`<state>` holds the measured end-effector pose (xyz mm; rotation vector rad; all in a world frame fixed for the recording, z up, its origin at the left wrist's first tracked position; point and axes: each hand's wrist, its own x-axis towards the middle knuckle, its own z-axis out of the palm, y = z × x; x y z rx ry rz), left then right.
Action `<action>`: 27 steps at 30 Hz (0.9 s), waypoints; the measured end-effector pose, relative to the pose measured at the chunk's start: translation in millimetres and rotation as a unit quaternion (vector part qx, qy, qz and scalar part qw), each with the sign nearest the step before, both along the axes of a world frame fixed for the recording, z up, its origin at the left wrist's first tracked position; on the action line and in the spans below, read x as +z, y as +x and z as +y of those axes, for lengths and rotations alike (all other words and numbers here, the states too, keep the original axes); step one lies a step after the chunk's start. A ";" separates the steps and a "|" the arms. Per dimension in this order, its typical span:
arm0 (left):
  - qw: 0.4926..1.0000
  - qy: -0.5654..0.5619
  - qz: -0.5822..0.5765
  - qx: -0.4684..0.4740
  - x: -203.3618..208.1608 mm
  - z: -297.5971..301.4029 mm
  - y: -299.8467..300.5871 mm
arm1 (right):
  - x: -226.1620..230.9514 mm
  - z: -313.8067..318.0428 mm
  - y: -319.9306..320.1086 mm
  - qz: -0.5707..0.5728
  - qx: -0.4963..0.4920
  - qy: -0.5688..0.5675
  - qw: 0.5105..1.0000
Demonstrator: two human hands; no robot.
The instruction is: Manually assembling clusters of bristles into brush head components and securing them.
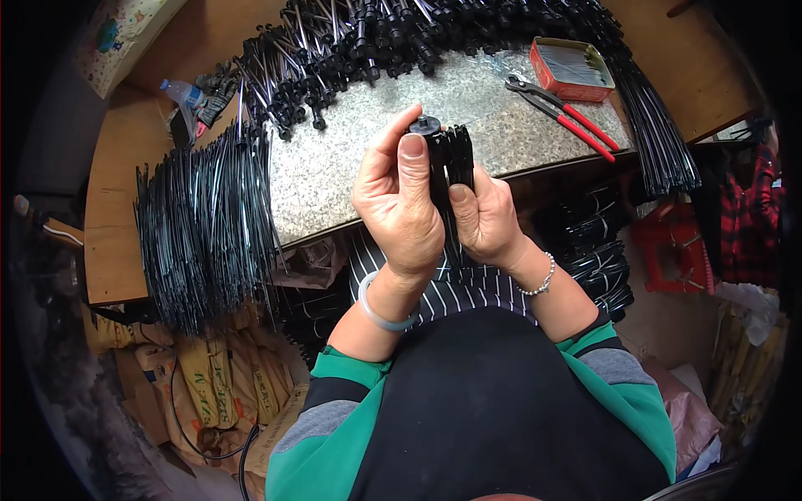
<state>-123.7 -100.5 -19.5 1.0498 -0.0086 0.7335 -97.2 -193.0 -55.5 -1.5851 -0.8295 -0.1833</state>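
My left hand (403, 200) is closed, its thumb and fingers gripping a black round hub (425, 125) with a small raised centre. Right against it, my right hand (489, 219) wraps round a bundle of thin black ribs (456, 154), which look like umbrella ribs. The upper ends of the ribs stand beside the hub, and their lower part runs down between my wrists. Whether the ribs touch or join the hub is hidden by my left thumb and fingers. Both hands are held just over the near edge of the speckled worktop (326, 179).
Black-ended metal shafts (368, 42) are piled along the back. Long black ribs hang over the edge at left (205, 234) and right (656, 142). Red-handled pliers (564, 117) lie beside a red box (572, 71) of thin pieces. A red stool (672, 250) stands right.
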 end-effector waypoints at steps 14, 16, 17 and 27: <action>0.980 -0.038 0.022 -0.195 5.5 20.3 4.8 | 5.3 -2.0 5.7 0.097 0.061 0.004 0.993; 0.982 -0.007 0.014 -0.189 3.4 19.9 5.4 | 0.5 0.4 4.9 0.055 0.012 -0.002 0.998; 0.983 0.025 0.005 -0.182 3.0 18.9 6.1 | -0.6 1.7 4.4 0.012 -0.036 -0.008 0.999; 0.999 0.015 -0.015 -0.035 11.1 4.4 -1.5 | 18.6 -6.2 -3.4 -0.143 -0.105 0.059 0.982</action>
